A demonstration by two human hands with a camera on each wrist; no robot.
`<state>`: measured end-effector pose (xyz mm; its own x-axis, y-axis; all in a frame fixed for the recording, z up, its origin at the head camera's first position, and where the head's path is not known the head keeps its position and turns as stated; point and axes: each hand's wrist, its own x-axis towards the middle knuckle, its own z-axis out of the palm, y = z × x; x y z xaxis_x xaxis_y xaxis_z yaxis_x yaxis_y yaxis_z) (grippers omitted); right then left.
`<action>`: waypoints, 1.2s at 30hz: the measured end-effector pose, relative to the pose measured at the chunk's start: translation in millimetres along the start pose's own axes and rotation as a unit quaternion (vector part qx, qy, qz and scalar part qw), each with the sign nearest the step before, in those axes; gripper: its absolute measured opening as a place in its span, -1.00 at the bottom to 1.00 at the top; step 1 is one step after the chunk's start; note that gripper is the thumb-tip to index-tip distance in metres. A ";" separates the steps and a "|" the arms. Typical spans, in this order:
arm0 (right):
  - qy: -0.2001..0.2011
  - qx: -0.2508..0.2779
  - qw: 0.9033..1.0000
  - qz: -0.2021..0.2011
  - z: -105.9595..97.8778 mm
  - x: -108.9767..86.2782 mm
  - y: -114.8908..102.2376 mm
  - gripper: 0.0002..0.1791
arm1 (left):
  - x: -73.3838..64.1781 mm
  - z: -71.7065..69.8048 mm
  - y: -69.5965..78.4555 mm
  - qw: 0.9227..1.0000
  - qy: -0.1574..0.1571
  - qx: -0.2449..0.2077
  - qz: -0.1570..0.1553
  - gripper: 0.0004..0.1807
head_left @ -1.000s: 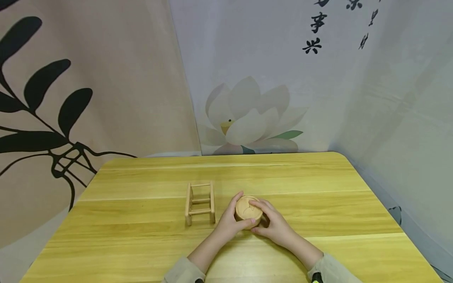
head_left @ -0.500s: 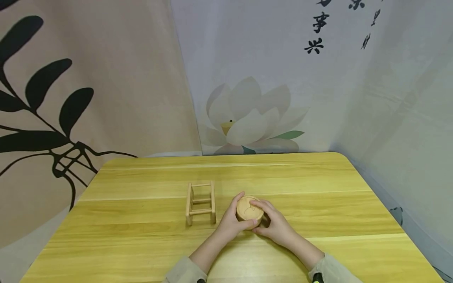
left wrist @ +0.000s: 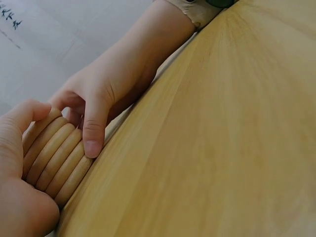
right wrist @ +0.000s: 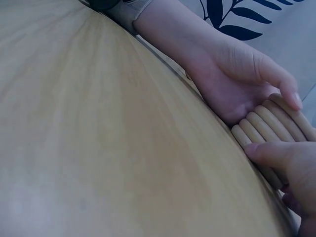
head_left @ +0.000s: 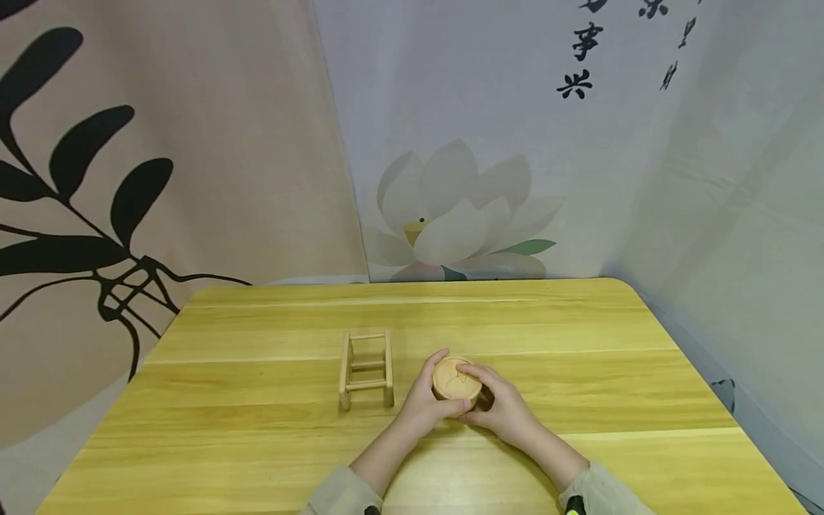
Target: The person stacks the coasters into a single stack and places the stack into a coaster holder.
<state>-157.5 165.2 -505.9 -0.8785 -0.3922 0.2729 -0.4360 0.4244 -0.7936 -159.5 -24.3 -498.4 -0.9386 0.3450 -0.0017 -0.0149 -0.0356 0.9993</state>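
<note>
A stack of several round wooden coasters (head_left: 455, 379) stands on the table, with lines carved into its top disc. My left hand (head_left: 421, 408) grips it from the left, thumb along the near side. From the right, my right hand (head_left: 510, 413) also holds it, one finger reaching over the top edge. The left wrist view shows the rounded rims of the coasters (left wrist: 59, 155) piled flat on each other, the right thumb against the lower ones. To the left sits a small wooden rack (head_left: 367, 385) with rods between two side frames; neither hand touches it.
The wooden table (head_left: 225, 429) has a straight far edge with rounded corners. Behind it hangs a printed cloth backdrop (head_left: 257, 143) with dark leaves, a lotus and written characters. Beige sleeves (head_left: 344, 492) cover the forearms near the front.
Both hands keep the same hold on the coaster stack. The whole view has shifted very slightly; the rack stays where it was.
</note>
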 end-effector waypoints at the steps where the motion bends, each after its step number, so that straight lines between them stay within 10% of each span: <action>1: 0.001 0.002 1.000 0.002 -0.2 0.2 0.1 -0.08 | 0.5 0.4 -0.1 1.000 0.000 -0.004 -0.001 0.03; 20: -0.006 0.064 0.998 0.014 -10.5 0.3 -39.5 -0.17 | 2.6 2.7 -0.3 0.999 0.006 -0.049 -0.006 -0.01; 36: -0.016 0.151 0.988 0.000 -4.2 -1.5 -5.0 -0.09 | 2.0 1.9 3.0 0.995 -0.006 -0.099 0.000 -0.01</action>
<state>-154.8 167.1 -500.0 -0.8701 -0.4194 0.2590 -0.3533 0.1642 -0.9210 -160.8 -21.9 -495.3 -0.9341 0.3571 -0.0007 -0.0843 -0.2188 0.9721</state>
